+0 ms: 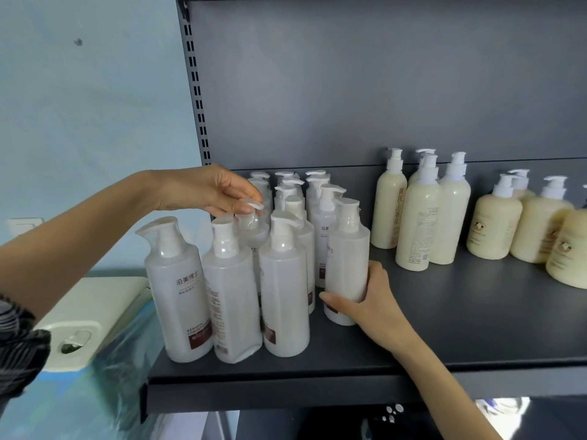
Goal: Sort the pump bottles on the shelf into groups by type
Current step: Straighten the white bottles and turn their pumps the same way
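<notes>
White, translucent pump bottles (286, 281) stand upright in a tight cluster at the left end of the grey shelf (476, 312), long axes vertical. From my feed, the right hand (371, 296) is wrapped round the lower body of the front-right bottle (347, 249). The left hand (203, 188) pinches the pump head of a second-row bottle (254, 227), its spout pointing right. Cream bottles (419, 217) stand well apart, further right
</notes>
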The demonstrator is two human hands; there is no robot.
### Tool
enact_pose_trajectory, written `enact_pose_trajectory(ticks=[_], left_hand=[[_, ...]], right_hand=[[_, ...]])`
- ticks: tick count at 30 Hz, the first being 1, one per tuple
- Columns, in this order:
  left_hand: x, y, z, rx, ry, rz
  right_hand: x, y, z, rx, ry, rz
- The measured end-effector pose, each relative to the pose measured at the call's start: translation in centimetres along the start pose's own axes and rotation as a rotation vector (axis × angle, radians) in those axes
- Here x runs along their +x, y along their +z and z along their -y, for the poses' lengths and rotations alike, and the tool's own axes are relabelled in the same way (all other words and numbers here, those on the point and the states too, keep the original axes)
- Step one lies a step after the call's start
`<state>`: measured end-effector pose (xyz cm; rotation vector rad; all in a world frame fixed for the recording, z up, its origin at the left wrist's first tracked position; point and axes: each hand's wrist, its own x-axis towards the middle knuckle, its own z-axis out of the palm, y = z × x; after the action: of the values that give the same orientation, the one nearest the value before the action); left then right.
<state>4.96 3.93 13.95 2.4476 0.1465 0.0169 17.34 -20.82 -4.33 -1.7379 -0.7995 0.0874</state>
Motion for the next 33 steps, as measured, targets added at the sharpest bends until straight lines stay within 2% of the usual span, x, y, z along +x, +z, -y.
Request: enact_pose_trajectory(ticks=[2, 5, 7, 10, 12, 15, 17, 19, 22, 23, 26, 28, 33], left_hand=[[0.0, 0.1, 0.0, 0.002, 0.0, -0.006], [0.0, 0.1, 0.1, 0.009, -0.004, -0.012], [0.0, 0.1, 0.1, 0.009, -0.003, -0.015], [0.0, 0.1, 0.2, -0.001, 0.007, -0.012], [0.0, 0.2, 0.3, 0.004, 0.01, -0.01], [0.0, 0.2, 0.4, -0.002, 0.005, -0.018], [0.0, 0.2, 0.4, -0.005, 0.007, -0.02], [-0.1, 0.2, 0.4, -0.007, 0.012, -0.021], [-0.1, 0.4, 0.4, -0.014, 0.026, -0.027], [-0.1, 0.4, 0.4, -0.014, 0.031, -0.029], [0.0, 0.4, 0.5, -0.023, 0.043, -0.034], [0.0, 0.4, 0.5, -0.023, 0.04, -0.033], [-0.1, 0.4, 0.4, -0.023, 0.044, -0.032]], right_hand=[[-0.2, -0.3, 0.0, 0.066, -0.016, 0.07], [-0.6, -1.3, 0.0, 0.303, -0.036, 0.234], [-0.7, -1.2, 0.3, 0.266, -0.052, 0.192], [-0.7, -0.3, 0.5, 0.084, -0.067, -0.018], [-0.8, -0.2, 0.6, 0.038, -0.124, -0.065], [-1.4, -0.7, 0.4, 0.131, -0.244, 0.148], [-1.3, -0.9, 0.1, 0.201, -0.265, 0.227], [-1.2, -0.6, 0.1, 0.189, -0.243, 0.183], [-1.0, -0.2, 0.0, 0.08, -0.147, 0.009], [-1.0, -0.3, -0.1, 0.068, -0.148, 0.013], [-1.2, -0.4, -0.4, 0.123, -0.166, 0.168], [-1.1, -0.4, -0.5, 0.116, -0.161, 0.174], [-0.7, -0.2, -0.2, 0.082, -0.115, -0.063]])
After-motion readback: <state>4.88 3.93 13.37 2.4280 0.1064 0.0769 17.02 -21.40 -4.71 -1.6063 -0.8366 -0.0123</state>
